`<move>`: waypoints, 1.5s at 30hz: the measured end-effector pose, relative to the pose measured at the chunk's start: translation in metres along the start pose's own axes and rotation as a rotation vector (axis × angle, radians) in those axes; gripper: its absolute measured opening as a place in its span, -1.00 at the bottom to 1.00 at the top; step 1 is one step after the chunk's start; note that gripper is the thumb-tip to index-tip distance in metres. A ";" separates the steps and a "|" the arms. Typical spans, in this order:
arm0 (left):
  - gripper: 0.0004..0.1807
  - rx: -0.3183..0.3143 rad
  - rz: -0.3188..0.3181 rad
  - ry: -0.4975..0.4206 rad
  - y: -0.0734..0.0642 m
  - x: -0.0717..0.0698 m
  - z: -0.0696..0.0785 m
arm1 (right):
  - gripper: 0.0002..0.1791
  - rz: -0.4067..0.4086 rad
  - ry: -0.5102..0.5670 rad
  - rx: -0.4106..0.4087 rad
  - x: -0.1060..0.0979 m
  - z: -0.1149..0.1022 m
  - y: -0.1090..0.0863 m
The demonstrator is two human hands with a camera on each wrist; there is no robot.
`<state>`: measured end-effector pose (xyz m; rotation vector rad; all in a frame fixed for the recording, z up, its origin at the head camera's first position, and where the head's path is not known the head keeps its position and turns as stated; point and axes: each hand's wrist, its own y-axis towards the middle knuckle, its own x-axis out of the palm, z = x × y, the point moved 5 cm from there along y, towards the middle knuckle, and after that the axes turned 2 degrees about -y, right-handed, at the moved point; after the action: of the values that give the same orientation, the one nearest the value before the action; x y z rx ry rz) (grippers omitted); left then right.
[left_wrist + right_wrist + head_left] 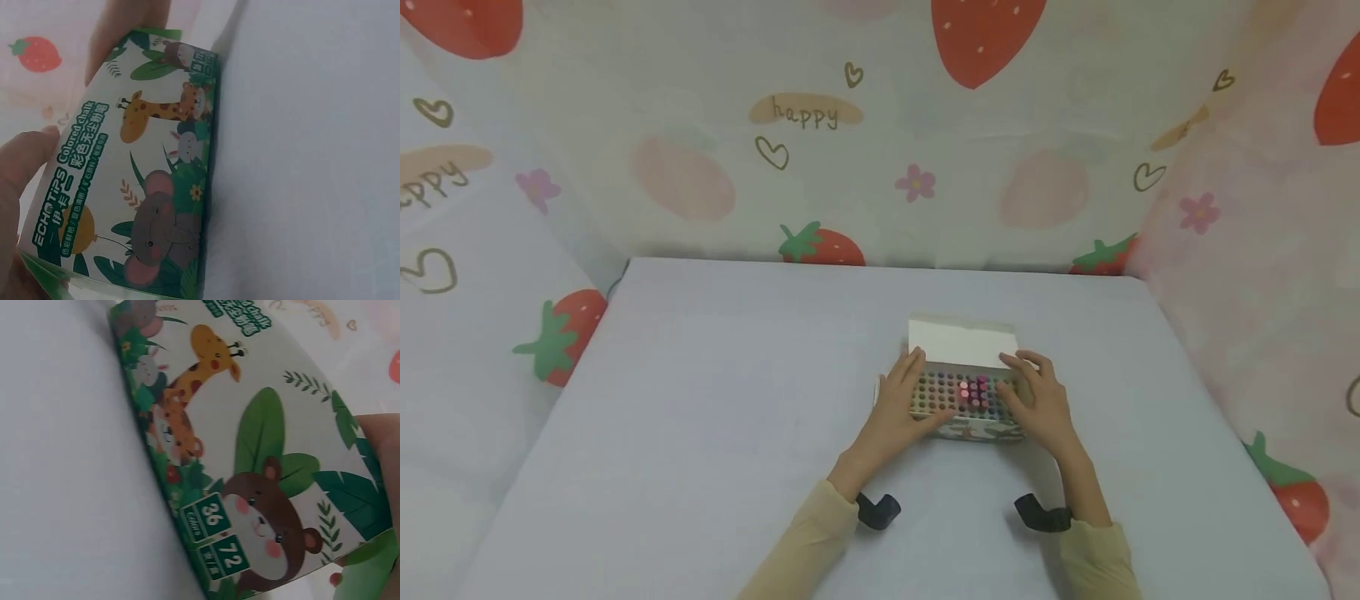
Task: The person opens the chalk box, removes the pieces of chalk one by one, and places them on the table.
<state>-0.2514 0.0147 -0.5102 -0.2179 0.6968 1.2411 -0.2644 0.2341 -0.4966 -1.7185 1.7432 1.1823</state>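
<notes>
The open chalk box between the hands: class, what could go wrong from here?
Spilling: the lid is open, so if the chalk box were tipped, chalk sticks might slide out.
Breaking: the thumb of the right hand is over or close to the rows, so a careless press could snap a stick.
Bending: that hand's fingers are also near the lid, and might crease it if they push.

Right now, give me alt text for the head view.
An open colored chalk box sits on a white table, pink and purple sticks showing inside, with a person's left hand and right hand at its ends; strawberry-print backdrop behind.
</notes>
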 end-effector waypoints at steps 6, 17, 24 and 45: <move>0.00 -0.013 0.021 -0.072 0.000 0.001 -0.002 | -0.47 0.014 0.065 0.041 0.003 0.004 -0.004; -0.28 0.060 0.028 0.061 0.002 -0.009 0.013 | -0.48 0.059 0.104 0.047 0.007 0.004 -0.006; -0.57 0.171 0.052 0.082 0.012 -0.017 0.031 | -0.46 0.045 0.101 0.084 0.006 0.005 -0.005; -0.82 0.234 -0.108 0.426 0.040 0.002 0.034 | -0.46 -0.002 0.099 0.153 0.009 0.010 -0.003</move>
<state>-0.2751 0.0469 -0.4769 -0.3257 1.1748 1.0075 -0.2653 0.2369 -0.5105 -1.7129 1.8375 0.9510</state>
